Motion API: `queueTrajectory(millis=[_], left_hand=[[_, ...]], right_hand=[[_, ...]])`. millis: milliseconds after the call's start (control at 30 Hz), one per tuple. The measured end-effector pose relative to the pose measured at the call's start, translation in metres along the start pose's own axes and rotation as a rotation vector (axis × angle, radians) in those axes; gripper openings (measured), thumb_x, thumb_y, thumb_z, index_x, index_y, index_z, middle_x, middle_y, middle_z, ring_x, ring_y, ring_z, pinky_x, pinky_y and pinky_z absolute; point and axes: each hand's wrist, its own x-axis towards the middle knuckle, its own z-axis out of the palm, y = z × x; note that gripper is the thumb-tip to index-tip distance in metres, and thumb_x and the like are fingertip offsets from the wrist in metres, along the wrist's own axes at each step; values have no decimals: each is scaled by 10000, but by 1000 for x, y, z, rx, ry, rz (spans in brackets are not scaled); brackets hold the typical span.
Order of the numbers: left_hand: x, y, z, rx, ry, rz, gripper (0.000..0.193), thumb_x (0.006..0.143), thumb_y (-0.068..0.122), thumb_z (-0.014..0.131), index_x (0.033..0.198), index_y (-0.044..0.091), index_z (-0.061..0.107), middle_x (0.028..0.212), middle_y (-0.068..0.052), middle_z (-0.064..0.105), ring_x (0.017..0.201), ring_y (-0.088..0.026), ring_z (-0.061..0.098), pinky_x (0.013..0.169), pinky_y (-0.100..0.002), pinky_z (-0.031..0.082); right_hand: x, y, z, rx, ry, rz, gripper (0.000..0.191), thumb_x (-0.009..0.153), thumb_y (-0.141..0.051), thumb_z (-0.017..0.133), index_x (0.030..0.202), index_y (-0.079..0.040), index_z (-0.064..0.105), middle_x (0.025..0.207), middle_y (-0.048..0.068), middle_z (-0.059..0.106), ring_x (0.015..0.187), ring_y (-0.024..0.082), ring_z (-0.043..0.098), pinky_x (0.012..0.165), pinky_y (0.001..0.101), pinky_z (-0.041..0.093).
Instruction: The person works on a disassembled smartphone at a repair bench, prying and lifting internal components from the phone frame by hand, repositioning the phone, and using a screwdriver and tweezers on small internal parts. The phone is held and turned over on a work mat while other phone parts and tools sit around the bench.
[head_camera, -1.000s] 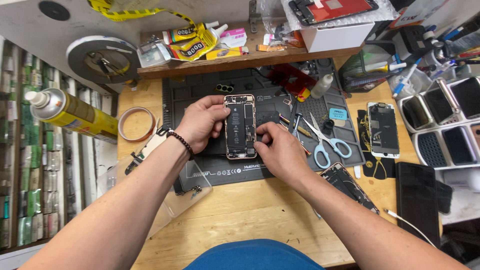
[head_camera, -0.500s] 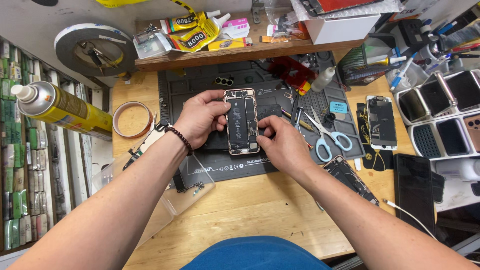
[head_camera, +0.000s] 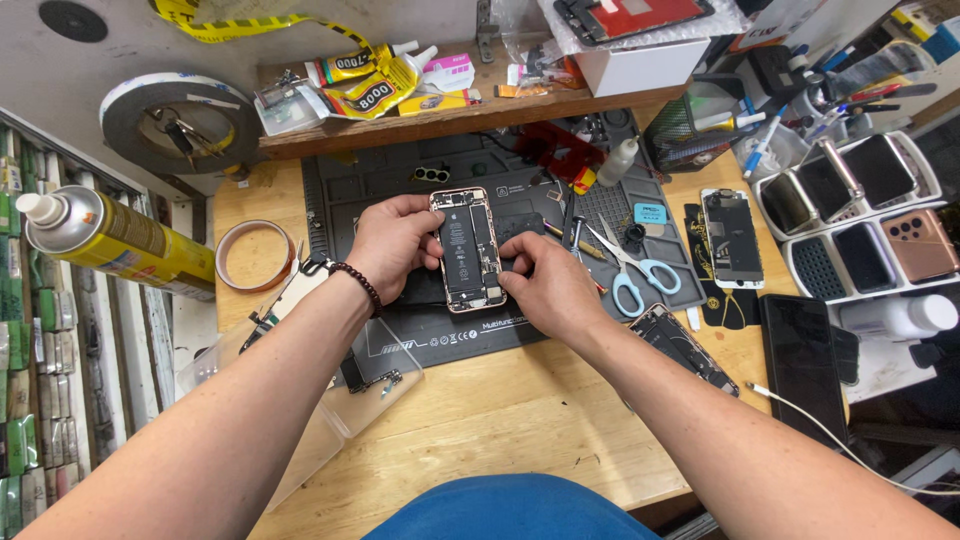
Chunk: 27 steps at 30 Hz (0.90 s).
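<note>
Both hands' grip is clamped on an opened phone (head_camera: 468, 250): left hand (head_camera: 395, 240) steadies, right hand (head_camera: 545, 285) probes inside. Judged mid-repair; scissors (head_camera: 630, 265) lie nearby on the table (head_camera: 500, 420).

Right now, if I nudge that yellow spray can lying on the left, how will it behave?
The yellow spray can lies on its side, so it would probably roll rather than slide. Its smooth, round metal-looking body may feel slippery but stiff. It lies by the tape roll, which might stop it.
</note>
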Motion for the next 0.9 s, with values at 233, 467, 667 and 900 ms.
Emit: queueTrajectory(millis=[233, 467, 667, 900], left_hand=[[0, 0, 3, 53, 34, 36, 329, 904, 51, 693, 1212, -46, 628, 838, -80, 715, 533, -87, 612, 440, -226, 495], [0, 7, 4, 179, -25, 26, 243, 866, 66, 766, 1072, -20, 670, 744, -22, 664, 490, -64, 536, 388, -227, 414], [2, 12, 0, 236, -177, -115, 84, 857, 103, 763, 910, 73, 705, 713, 8, 686, 432, -73, 458, 346, -251, 322], [-6, 16, 12, -115, -290, -96, 127, 885, 125, 749, 1007, 109, 715, 918, -13, 738, 776, -109, 674, 685, -305, 561]], right_hand=[[-3, -6, 1, -5, 16, 8, 293, 850, -183, 753, 1125, -107, 686, 887, 21, 658, 814, 182, 670, 764, 352, 538], [-10, -9, 6, -8, 57, 16, 269, 873, -186, 726, 1130, -115, 690, 914, 33, 631, 854, 202, 653, 783, 368, 527], [-2, -1, 6, 31, 47, 0, 266, 856, -165, 740, 1110, -91, 707, 883, 38, 662, 811, 190, 659, 758, 345, 533], [15, -4, 6, 659, 12, 89, 199, 933, -167, 689, 1046, -11, 739, 885, 24, 757, 766, 78, 652, 689, 252, 529]])
